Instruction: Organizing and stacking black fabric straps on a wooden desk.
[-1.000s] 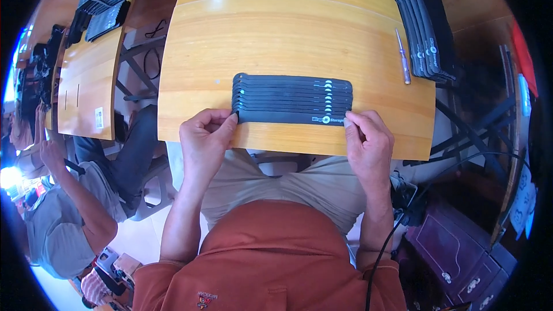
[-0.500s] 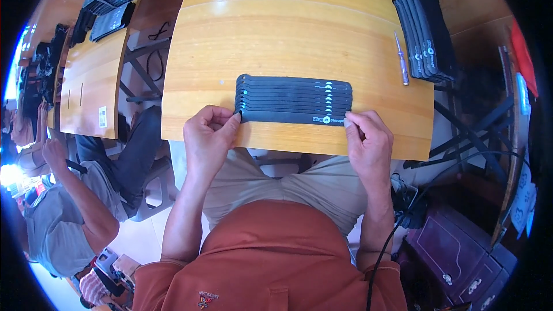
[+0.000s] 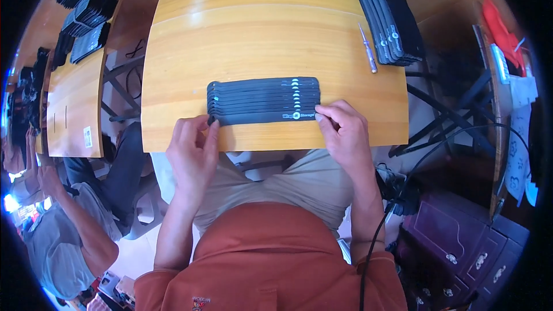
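Observation:
A row of black fabric straps (image 3: pixel 259 99) lies overlapped on the table near its front edge, each strap a little nearer to me than the one behind. White print shows towards their right ends. My left hand (image 3: pixel 193 147) pinches the left end of the nearest strap (image 3: pixel 247 119) between thumb and forefinger. At its right end, my right hand (image 3: pixel 344 129) grips the same strap with thumb and fingertips. The strap lies flat and straight between both hands.
The wooden table (image 3: pixel 242 40) carries a screwdriver (image 3: pixel 367 49) and a stack of black straps (image 3: pixel 389 23) at the far right. On the left, another table (image 3: pixel 75 106) holds bundled straps (image 3: pixel 86 11), with a seated person (image 3: pixel 75 224) beside it. A dark cable (image 3: pixel 397 196) runs past my right arm.
The whole view has swung, so the table and straps appear farther left. Both hands keep hold of the nearest strap's ends, and the row looks about the same.

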### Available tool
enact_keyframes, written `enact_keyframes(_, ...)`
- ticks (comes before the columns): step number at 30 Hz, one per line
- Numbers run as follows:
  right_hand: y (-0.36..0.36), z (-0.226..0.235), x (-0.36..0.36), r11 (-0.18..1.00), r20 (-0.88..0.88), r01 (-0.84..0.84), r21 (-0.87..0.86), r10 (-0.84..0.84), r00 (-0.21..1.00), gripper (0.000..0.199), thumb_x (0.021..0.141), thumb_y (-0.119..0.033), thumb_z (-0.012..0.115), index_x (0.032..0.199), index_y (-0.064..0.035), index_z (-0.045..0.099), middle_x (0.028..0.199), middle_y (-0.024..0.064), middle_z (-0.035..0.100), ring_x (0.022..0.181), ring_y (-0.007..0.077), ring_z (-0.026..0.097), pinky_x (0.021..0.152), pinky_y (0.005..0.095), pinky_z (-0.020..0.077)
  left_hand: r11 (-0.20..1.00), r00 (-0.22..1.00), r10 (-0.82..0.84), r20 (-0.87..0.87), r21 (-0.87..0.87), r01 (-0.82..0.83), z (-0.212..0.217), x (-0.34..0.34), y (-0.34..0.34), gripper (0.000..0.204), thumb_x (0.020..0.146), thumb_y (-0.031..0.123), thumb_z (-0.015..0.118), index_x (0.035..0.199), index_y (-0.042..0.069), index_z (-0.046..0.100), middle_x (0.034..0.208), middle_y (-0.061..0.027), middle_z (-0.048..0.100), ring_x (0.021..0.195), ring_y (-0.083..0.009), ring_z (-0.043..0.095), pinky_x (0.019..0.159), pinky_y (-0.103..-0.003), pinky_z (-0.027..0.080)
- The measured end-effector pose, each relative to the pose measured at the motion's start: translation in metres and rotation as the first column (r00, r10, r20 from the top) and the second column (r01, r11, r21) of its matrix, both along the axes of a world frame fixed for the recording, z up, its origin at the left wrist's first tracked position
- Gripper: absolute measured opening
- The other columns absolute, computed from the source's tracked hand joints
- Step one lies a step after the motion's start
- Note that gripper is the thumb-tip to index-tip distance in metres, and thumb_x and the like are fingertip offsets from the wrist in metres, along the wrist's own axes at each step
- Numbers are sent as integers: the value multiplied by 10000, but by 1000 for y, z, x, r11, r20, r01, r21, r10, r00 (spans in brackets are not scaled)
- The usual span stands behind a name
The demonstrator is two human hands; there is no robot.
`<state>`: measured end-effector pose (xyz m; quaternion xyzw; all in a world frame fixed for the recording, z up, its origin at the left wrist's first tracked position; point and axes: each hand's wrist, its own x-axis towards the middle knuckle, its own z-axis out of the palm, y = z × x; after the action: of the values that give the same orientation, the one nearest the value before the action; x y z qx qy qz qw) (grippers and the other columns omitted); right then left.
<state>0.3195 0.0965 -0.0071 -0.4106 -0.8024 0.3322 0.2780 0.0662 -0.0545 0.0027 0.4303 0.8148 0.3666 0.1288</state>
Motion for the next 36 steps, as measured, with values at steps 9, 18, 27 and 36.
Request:
enact_keyframes(9,3,0,8,977,-72,-4,-214,-12,997,197,891,-34,749,1079,26,747,952,174,710,754,280,708,685,362,546,839,761,-490,-426,6,544,-7,40,26,490,846,123,817,1297,2,669,1383,-175,630,1317,-349,584,1105,-492,490)
enact_keyframes(18,-8,-6,-9,993,74,59,103,-67,995,160,919,-152,760,1016,-26,737,961,140,688,856,362,707,747,457,565,781,671,-618,-409,-219,585,-16,38,30,586,981,310,688,1501,75,556,1609,-107,495,1515,-343,418,1269,-531,273)
enact_keyframes(27,-3,5,-12,998,188,57,5,-57,981,124,913,-138,752,984,-57,689,1014,114,668,909,368,700,764,485,553,782,676,-619,-400,-228,581,-17,36,29,567,1014,344,650,1515,97,553,1618,-108,488,1532,-345,399,1269,-526,266)
enact_keyframes(36,-2,5,-12,997,212,81,-19,-75,974,132,906,-134,758,993,-65,687,1034,112,678,944,378,701,787,492,550,783,674,-616,-408,-224,581,-18,36,28,565,1022,351,636,1526,114,546,1619,-104,488,1534,-333,398,1272,-524,255)
